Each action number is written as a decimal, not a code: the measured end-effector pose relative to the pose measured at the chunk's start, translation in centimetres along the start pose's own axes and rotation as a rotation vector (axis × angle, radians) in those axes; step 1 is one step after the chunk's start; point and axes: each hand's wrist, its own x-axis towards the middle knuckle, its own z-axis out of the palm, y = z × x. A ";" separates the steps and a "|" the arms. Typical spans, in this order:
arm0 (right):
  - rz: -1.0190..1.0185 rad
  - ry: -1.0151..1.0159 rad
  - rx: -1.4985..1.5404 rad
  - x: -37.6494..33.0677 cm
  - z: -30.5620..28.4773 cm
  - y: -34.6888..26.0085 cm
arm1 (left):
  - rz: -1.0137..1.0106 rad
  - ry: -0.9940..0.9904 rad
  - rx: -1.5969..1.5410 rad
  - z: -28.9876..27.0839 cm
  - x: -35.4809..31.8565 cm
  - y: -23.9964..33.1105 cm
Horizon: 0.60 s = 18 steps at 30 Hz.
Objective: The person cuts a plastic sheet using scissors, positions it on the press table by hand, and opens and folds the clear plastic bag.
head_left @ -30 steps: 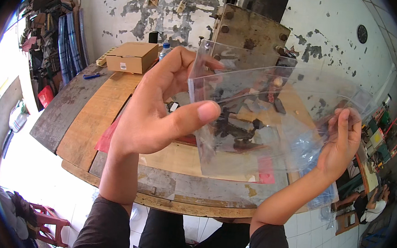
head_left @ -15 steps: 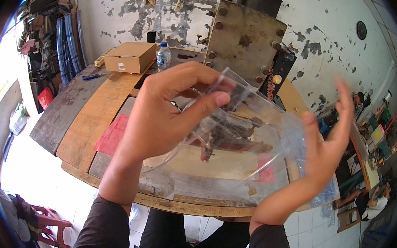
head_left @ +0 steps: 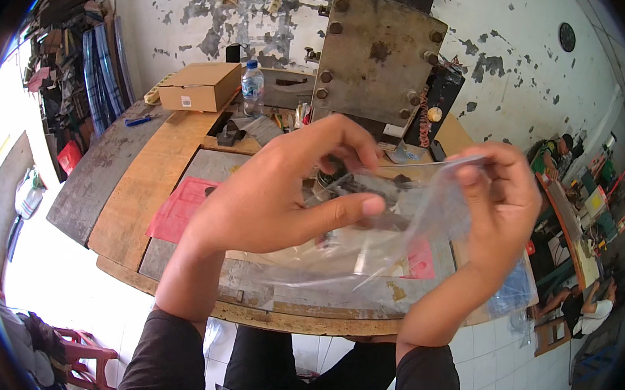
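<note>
While both hands pinch it, a clear crinkled plastic bag [head_left: 368, 235] hangs above the worn wooden worktop [head_left: 146, 183].
Left hand [head_left: 283, 193] grip closed on its edge; right hand [head_left: 496, 208] grip closed on the top corner.

Place: a small workshop.
Landmark: a worn wooden workbench [head_left: 139, 183].
On the bench's far side: a heavy rusty steel machine [head_left: 377, 54] with bolts.
Left of the machine: a cardboard box [head_left: 198, 85], a water bottle [head_left: 252, 88].
Behind it: a wall [head_left: 195, 13] with peeling paint.
</note>
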 end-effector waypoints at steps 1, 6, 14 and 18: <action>-0.022 0.046 0.042 0.2 -0.8 0.4 | -0.106 -0.011 -0.052 -0.2 -0.3 0.1; -0.096 0.116 0.141 0.4 -2.1 1.4 | -0.350 -0.038 -0.158 0.2 -0.2 1.4; -0.183 0.087 0.190 0.2 -1.6 0.9 | -0.489 -0.228 -0.182 1.5 0.1 1.3; -0.145 0.081 0.243 0.2 -1.3 0.4 | -0.408 -0.193 -0.103 2.3 -0.3 0.8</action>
